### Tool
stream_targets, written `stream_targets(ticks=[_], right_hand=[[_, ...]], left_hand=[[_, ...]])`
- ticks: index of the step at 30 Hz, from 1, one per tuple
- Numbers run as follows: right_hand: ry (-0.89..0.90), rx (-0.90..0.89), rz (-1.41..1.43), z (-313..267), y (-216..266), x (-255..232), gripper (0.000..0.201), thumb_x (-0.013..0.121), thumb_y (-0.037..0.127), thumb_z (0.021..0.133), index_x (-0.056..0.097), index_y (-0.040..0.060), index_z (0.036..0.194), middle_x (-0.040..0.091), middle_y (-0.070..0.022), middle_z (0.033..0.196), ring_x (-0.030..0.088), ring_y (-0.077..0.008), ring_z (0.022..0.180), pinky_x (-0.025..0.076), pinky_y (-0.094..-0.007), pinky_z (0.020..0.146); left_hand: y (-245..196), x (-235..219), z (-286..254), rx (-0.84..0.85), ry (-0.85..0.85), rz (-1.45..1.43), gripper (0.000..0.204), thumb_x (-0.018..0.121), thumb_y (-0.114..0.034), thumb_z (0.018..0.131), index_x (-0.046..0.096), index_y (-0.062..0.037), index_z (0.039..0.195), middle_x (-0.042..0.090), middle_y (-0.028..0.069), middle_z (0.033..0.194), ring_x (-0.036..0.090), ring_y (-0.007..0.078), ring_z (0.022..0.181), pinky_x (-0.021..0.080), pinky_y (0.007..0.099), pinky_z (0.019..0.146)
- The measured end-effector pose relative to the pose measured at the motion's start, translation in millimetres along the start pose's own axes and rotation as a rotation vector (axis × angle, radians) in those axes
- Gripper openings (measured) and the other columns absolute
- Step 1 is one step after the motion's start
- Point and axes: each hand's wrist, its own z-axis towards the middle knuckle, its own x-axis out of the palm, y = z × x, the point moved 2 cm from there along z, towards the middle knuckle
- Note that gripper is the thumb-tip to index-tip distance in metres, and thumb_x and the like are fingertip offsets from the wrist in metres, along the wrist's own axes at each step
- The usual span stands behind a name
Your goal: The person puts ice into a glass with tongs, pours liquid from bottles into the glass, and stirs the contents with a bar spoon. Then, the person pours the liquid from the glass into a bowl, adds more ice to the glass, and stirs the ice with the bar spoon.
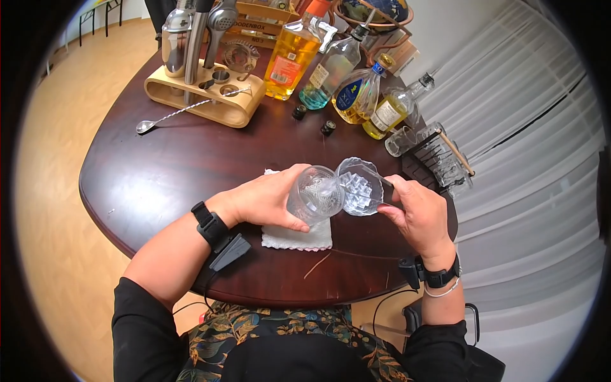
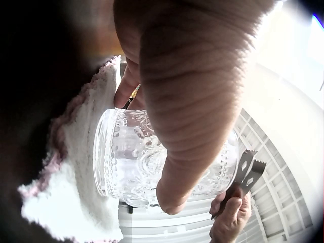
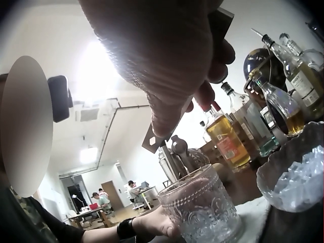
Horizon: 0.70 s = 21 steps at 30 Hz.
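Note:
My left hand (image 1: 267, 198) grips a clear embossed glass (image 1: 313, 207), thumb on the near side and fingers round the far side. Ice shows inside this glass in the head view. Under it lies a white cloth (image 1: 296, 237) with a scalloped edge, pinkish in the left wrist view. Right beside the glass is a clear wavy-rimmed bowl (image 1: 372, 170) of ice cubes (image 1: 356, 191). At the bowl's right rim, my right hand (image 1: 419, 213) pinches metal ice tongs (image 2: 247, 171), whose serrated ends hold no ice in the left wrist view.
Behind stand several liquor bottles (image 1: 289, 60), with two dark caps (image 1: 328, 128) before them. A wooden bar-tool stand (image 1: 210, 105) with a shaker (image 1: 178, 38) is back left, a twisted bar spoon (image 1: 165, 118) leaning on it. A glass rack (image 1: 445, 156) stands right.

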Motion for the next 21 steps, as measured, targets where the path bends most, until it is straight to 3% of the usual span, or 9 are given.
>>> stream_targets(ticks=[9,15,19,21], right_hand=[[0.011,0.074,0.022,-7,-5,1,0.053,0.079,0.03,0.07,0.058,0.0123,0.115,0.056,-0.0041,0.073,0.057,-0.0229,0.061,0.045,-0.0333,0.054],[0.181,0.389,0.099,-11,-19,-8,0.059,0.076,0.043,0.073,0.059,0.0079,0.117,0.056,-0.0047,0.068,0.058,-0.021,0.061,0.047,-0.0321,0.055],[0.218,0.318,-0.038,-19,-37,-6,0.059,0.072,0.051,0.074,0.062,0.0064,0.111,0.064,-0.0095,0.075,0.063,-0.0301,0.067,0.05,-0.0384,0.06],[0.327,0.378,-0.088,-18,-40,-7,0.053,0.068,0.055,0.076,0.065,0.0065,0.097,0.065,-0.0132,0.076,0.063,-0.0351,0.073,0.049,-0.0423,0.062]], left_hand=[[-2,1,0,0.003,-0.022,0.018,0.099,0.086,-0.033,0.063,0.031,0.0016,0.137,0.05,0.0221,0.131,0.049,0.0332,0.124,0.039,0.0385,0.104],[4,3,0,0.037,-0.041,0.036,0.099,0.084,-0.036,0.064,0.03,0.0008,0.139,0.051,0.0235,0.13,0.05,0.0351,0.122,0.04,0.0383,0.102],[3,2,0,0.02,-0.033,0.037,0.1,0.085,-0.036,0.064,0.03,0.0008,0.138,0.051,0.0236,0.129,0.051,0.0354,0.122,0.041,0.0384,0.102],[3,2,0,0.022,-0.032,0.033,0.1,0.085,-0.036,0.064,0.03,0.0007,0.138,0.052,0.0235,0.129,0.051,0.0355,0.121,0.041,0.0386,0.102]])
